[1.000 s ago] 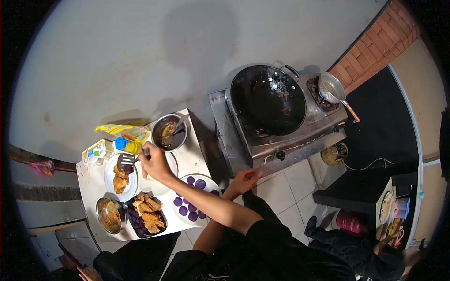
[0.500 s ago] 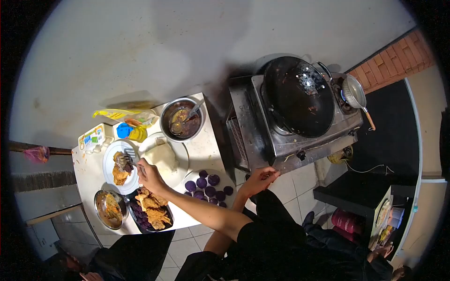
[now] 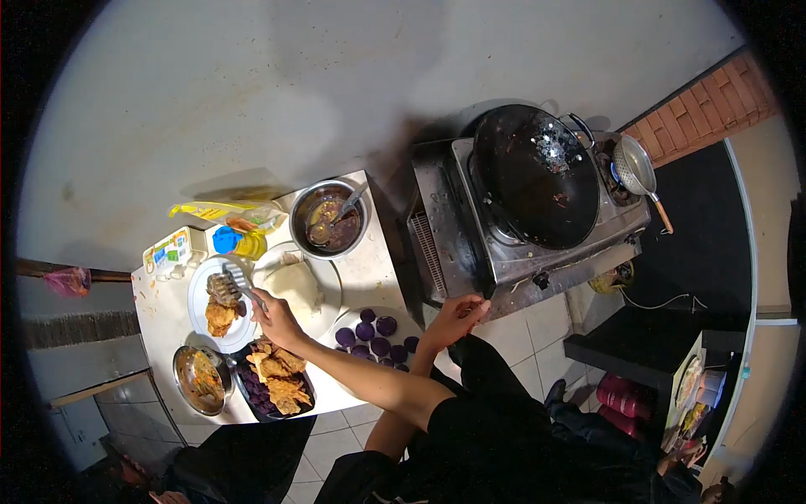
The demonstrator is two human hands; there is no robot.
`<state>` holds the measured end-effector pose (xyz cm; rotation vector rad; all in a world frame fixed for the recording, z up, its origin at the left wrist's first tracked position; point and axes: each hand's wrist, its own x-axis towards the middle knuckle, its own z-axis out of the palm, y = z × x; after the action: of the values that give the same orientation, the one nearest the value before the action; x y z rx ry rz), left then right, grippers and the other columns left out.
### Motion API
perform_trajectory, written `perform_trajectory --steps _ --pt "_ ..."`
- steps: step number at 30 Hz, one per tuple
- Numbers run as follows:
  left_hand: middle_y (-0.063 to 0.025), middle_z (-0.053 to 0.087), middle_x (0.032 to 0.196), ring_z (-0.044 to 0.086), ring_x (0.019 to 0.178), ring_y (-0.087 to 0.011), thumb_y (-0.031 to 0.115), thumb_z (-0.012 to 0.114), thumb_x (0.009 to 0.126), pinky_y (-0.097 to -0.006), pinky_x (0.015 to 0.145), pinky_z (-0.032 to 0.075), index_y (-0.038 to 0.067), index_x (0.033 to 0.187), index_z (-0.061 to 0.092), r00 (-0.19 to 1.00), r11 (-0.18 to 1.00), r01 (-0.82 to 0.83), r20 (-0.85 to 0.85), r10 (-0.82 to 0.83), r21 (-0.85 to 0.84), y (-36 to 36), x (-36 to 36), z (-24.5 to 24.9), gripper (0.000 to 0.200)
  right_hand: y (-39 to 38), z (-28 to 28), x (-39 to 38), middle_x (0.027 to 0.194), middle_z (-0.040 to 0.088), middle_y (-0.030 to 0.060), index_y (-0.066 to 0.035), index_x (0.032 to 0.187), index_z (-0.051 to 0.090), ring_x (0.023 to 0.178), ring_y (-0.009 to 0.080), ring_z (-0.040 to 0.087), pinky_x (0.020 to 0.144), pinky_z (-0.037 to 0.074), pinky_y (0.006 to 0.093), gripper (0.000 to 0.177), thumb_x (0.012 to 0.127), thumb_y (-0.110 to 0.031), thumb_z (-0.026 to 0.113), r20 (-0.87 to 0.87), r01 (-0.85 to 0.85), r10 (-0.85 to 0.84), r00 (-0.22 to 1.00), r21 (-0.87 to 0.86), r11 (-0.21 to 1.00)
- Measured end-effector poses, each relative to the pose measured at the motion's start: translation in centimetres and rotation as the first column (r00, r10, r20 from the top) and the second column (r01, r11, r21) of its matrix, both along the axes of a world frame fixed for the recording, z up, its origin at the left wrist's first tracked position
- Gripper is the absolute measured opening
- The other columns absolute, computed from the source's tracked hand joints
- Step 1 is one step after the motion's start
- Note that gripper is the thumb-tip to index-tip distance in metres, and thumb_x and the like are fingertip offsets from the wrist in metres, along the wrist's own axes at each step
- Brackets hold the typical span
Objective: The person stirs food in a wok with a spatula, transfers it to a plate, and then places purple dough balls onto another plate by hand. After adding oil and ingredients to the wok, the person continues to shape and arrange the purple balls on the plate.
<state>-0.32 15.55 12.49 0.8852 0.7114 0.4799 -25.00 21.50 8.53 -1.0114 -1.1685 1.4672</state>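
My right hand (image 3: pixel 277 319) reaches left across my left forearm, closed on a grey metal utensil (image 3: pixel 241 280) with a slotted or tined end. That end is over the white plate (image 3: pixel 196 307), by brown fried pieces (image 3: pixel 221 319). Below the hand, a black tray (image 3: pixel 311 405) holds golden fried pieces (image 3: pixel 284 382) and dark purple pieces (image 3: pixel 256 395). My left hand (image 3: pixel 457 319) hangs between table and stove, fingers curled together, nothing visible in them. Purple round balls (image 3: pixel 380 346) lie on a plate nearest it. White dough (image 3: pixel 292 290) sits on another plate (image 3: pixel 333 302).
A steel bowl with sauce and a ladle (image 3: pixel 363 227) stands at the table's back corner. A second bowl (image 3: pixel 179 382) is at front left. On the stove (image 3: pixel 504 273) sit a large black wok (image 3: pixel 529 185) and a strainer (image 3: pixel 635 166) over a blue flame. Another person's hand (image 3: pixel 690 454) shows lower right.
My right hand has shifted slightly right and down, and the utensil's end has turned on the plate. A fried piece there lies further down. My left hand has moved slightly left.
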Motion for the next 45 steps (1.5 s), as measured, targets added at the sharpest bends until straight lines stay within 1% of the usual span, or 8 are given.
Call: perform_trajectory --steps 8,11,14,17,24,34,39,45 --pt "0.0020 0.061 0.081 0.049 0.064 -0.0039 0.030 0.062 0.095 -0.0205 0.054 0.039 0.004 0.105 0.064 0.999 0.998 -0.007 -0.053 0.004 -0.056 -1.4 0.1 -1.0 0.028 -2.2 11.3 11.7 0.074 0.065 0.0123 0.010 0.116 0.051 0.066 0.0200 0.070 0.062 0.057 0.0290 0.028 0.101 -0.014 0.047 -0.297 0.071 -0.149 0.943 -0.258 0.964" --pt "0.0026 0.055 0.068 0.047 0.057 -0.0053 0.041 0.063 0.093 -0.0222 0.049 0.037 0.005 0.099 0.067 0.996 0.997 0.012 -0.086 -0.006 0.072 -1.8 0.3 -1.0 0.036 -2.8 15.5 19.2 0.075 0.066 0.0177 0.010 0.113 0.053 0.063 0.0223 0.070 0.060 0.057 0.0292 0.031 0.102 -0.018 0.045 -0.243 0.165 -0.223 0.944 -0.239 0.957" --pt "0.0021 0.061 0.086 0.051 0.068 -0.0042 0.030 0.063 0.094 -0.0225 0.054 0.039 0.005 0.105 0.065 0.980 0.991 0.068 -0.192 -0.045 0.111 -1.9 0.6 -0.1 0.027 -3.0 18.0 26.0 0.074 0.066 0.0193 0.009 0.111 0.055 0.062 0.0233 0.069 0.059 0.058 0.0306 0.032 0.102 -0.020 0.044 -0.132 0.344 -0.370 0.920 -0.186 0.921" --pt "0.0008 0.058 0.080 0.047 0.059 -0.0039 0.022 0.060 0.095 -0.0231 0.048 0.036 0.005 0.111 0.062 0.985 0.873 -0.037 -0.127 0.112 0.486 -2.0 1.2 -4.1 0.023 -3.9 17.7 30.9 0.074 0.066 0.0183 0.007 0.111 0.055 0.059 0.0227 0.068 0.058 0.057 0.0308 0.030 0.101 -0.019 0.045 -0.096 0.513 -0.527 0.844 -0.140 0.847" --pt "-0.0011 0.059 0.079 0.047 0.056 -0.0046 0.015 0.058 0.095 -0.0209 0.049 0.036 0.004 0.119 0.057 0.964 0.949 -0.252 -0.040 0.264 0.191 -2.2 3.2 3.6 0.027 -7.5 18.8 38.9 0.078 0.065 0.0167 0.006 0.114 0.054 0.062 0.0211 0.067 0.057 0.055 0.0334 0.033 0.101 -0.023 0.045 -0.253 0.691 -0.695 0.673 -0.121 0.713" --pt "0.0025 0.055 0.069 0.048 0.055 -0.0043 0.017 0.058 0.096 -0.0205 0.048 0.038 0.005 0.107 0.062 0.949 0.918 -0.240 -0.124 0.291 0.315 -3.4 7.0 4.0 0.018 -17.2 21.3 50.8 0.080 0.065 0.0199 0.008 0.119 0.050 0.062 0.0230 0.066 0.060 0.057 0.0338 0.036 0.103 -0.023 0.041 -0.301 0.803 -0.779 0.550 -0.063 0.592" --pt "0.0053 0.046 0.062 0.042 0.048 -0.0039 0.027 0.059 0.097 -0.0208 0.043 0.032 0.007 0.098 0.060 0.734 0.676 -0.580 -0.067 0.675 0.454 -0.4 9.1 4.9 0.020 -20.2 20.4 54.3 0.080 0.066 0.0198 0.007 0.118 0.050 0.060 0.0223 0.066 0.060 0.056 0.0340 0.037 0.102 -0.026 0.044 -0.299 0.820 -0.810 0.504 -0.127 0.558" --pt "0.0030 0.049 0.057 0.041 0.052 -0.0044 0.029 0.065 0.093 -0.0221 0.049 0.032 0.002 0.084 0.062 0.496 0.372 -0.595 -0.039 0.868 0.712 4.6 10.0 6.4 0.029 -21.7 18.7 56.5 0.079 0.066 0.0190 0.007 0.118 0.050 0.059 0.0215 0.066 0.058 0.056 0.0328 0.037 0.103 -0.025 0.044 -0.323 0.824 -0.806 0.495 -0.119 0.554"
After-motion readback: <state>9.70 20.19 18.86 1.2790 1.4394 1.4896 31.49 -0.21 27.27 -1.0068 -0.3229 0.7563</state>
